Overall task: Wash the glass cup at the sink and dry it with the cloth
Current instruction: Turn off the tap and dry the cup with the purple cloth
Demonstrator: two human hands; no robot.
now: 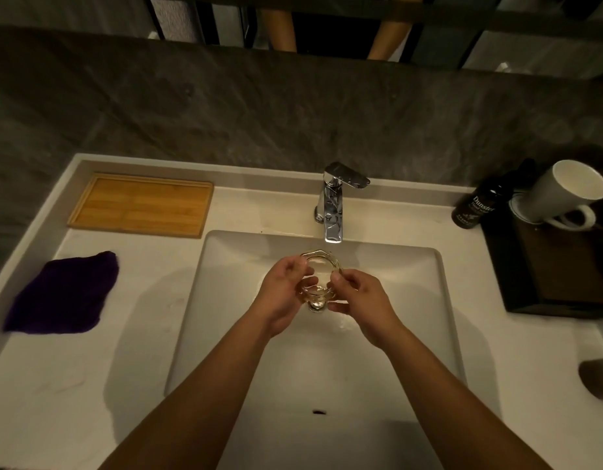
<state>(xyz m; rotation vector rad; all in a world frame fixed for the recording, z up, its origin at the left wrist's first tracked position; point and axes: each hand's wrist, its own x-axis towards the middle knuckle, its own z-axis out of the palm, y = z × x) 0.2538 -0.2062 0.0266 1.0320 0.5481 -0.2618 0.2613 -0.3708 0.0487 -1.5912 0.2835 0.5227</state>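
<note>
Hands, left (286,293) and right (359,301), both grip one glass cup (318,279) over the sink (411,300); one purple cloth (64,295) lies left.

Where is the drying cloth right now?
The purple cloth lies on the counter left of the sink basin, just in front of the wooden tray.

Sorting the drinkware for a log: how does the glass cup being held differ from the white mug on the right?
The glass cup is clear; the white mug is opaque. The glass cup sits over the sink in the grip of the left hand and right hand; the white mug rests untouched, tilted, on the dark tray. The mug shows a handle; the cup shows none. Both have open mouths.
</note>
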